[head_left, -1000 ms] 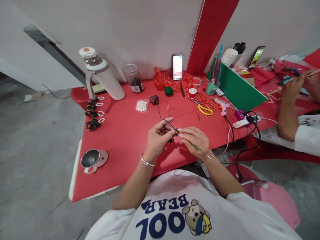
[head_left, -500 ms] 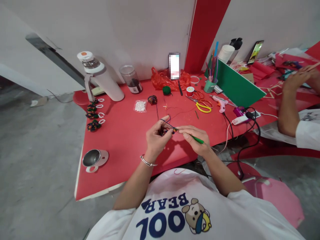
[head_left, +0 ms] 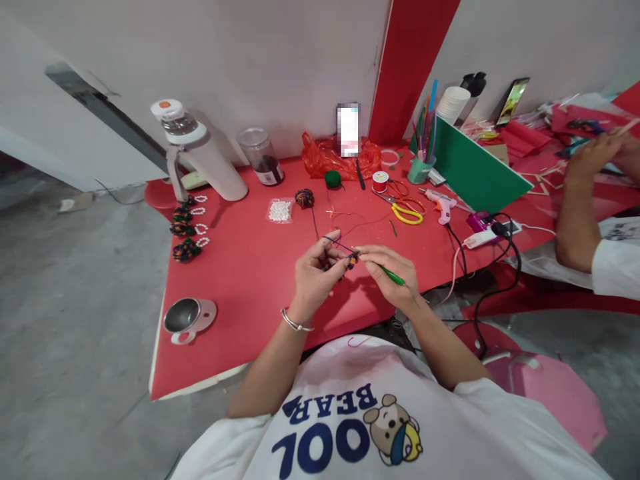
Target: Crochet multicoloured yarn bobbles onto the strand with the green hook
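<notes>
My left hand (head_left: 315, 277) is closed in a pinch on a small multicoloured yarn piece (head_left: 352, 260), with dark yarn looped over its fingers. That strand runs back to a multicoloured yarn ball (head_left: 305, 197) on the red table (head_left: 235, 280). My right hand (head_left: 393, 275) is closed around a green-handled crochet hook (head_left: 391, 277), its tip at the yarn piece. Both hands hover just above the table's near edge.
A white bottle (head_left: 200, 157), a jar (head_left: 261, 157), a bag of pearls (head_left: 281, 211) and finished yarn-and-pearl pieces (head_left: 186, 230) lie left. Yellow scissors (head_left: 407, 214), a glue gun (head_left: 443, 206), a power strip (head_left: 481, 238) and green board (head_left: 475, 173) sit right. Another person's arm (head_left: 575, 207) works at far right. A steel cup (head_left: 185, 317) stands near left.
The hands have stayed together over the table; the right hand has shifted slightly, working the hook at the yarn piece. The view has tilted a little.
</notes>
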### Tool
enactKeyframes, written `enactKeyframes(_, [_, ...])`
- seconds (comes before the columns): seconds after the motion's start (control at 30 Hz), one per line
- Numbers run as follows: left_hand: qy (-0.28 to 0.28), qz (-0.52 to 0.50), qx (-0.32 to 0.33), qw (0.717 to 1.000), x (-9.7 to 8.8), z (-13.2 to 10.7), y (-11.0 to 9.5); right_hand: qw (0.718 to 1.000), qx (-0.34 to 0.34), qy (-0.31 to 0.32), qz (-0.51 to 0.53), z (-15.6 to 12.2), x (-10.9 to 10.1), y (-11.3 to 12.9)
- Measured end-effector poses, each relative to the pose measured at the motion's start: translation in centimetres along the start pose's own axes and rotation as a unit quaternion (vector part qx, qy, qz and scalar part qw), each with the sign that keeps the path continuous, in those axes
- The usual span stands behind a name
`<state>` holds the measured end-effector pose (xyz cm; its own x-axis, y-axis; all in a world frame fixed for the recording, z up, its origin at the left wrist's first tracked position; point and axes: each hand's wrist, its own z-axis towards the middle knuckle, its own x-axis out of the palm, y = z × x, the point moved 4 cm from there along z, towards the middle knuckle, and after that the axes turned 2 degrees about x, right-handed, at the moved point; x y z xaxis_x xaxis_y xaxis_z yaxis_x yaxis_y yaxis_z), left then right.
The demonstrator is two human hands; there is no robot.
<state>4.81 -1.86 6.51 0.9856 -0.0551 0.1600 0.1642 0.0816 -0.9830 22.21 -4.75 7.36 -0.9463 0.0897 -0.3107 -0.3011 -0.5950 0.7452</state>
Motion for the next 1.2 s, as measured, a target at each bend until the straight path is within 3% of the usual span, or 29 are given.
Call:
enactKeyframes(0.23, [0.024,-0.093,-0.086,0.992,-0.4,0.3,1.3,0.999,0.001,-0.050,0.011,-0.1,0.3,-0.2])
enactKeyframes(0.37, [0.065,-0.088,-0.151,0.982,-0.5,0.6,1.4,0.998,-0.021,-0.018,0.062,0.1,0.2,-0.7])
enactKeyframes(0.53, [0.087,-0.041,-0.123,0.988,-0.9,1.0,0.4,0.990,-0.002,0.088,0.112,1.1,-0.6,-2.0])
enactKeyframes(0.7, [0.076,-0.007,-0.107,0.991,-1.0,1.1,0.3,0.991,-0.002,0.112,0.069,1.6,-1.2,-1.9])
enactKeyframes(0.9, [0.066,0.018,-0.091,0.993,-0.9,0.8,0.5,0.993,-0.045,0.112,0.014,1.5,-0.8,-1.2])
enactKeyframes(1.03, [0.028,0.020,-0.072,0.997,-0.7,0.7,0.7,0.990,-0.079,0.101,-0.060,1.0,-0.3,-1.0])
enactKeyframes(1.2, [-0.012,-0.087,-0.098,0.991,-0.3,0.7,1.5,0.975,-0.137,0.023,-0.174,-0.1,1.1,-0.6])
